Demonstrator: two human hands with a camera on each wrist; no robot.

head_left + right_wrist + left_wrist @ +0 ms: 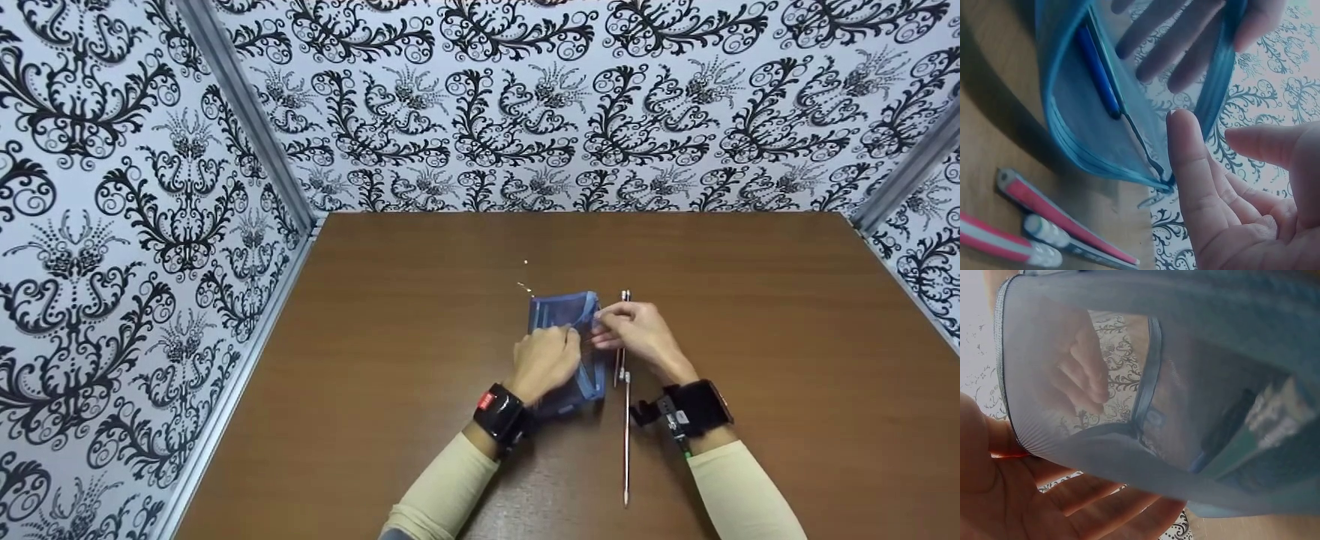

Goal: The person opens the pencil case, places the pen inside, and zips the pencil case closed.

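Note:
A blue mesh zip pouch (566, 309) stands in the middle of the table, its zipped mouth spread apart toward the right. My left hand (546, 361) holds the pouch's edge between thumb and fingers; those fingers show through the mesh in the right wrist view. My right hand (641, 330) is at the mouth, with index finger extended and thumb apart from it, nothing visible between them. Inside the pouch lie a blue pen (1098, 73) and a thin green object (1112, 73). Right of it, pencils (626, 442) rest on the table below my right hand.
In the right wrist view, a red-striped pencil (1061, 216) and a dark one with a white eraser (1047, 229) lie beside the pouch. Small shiny bits (525, 288) are at its far left corner. Patterned walls (525, 105) enclose the wooden table (405, 300).

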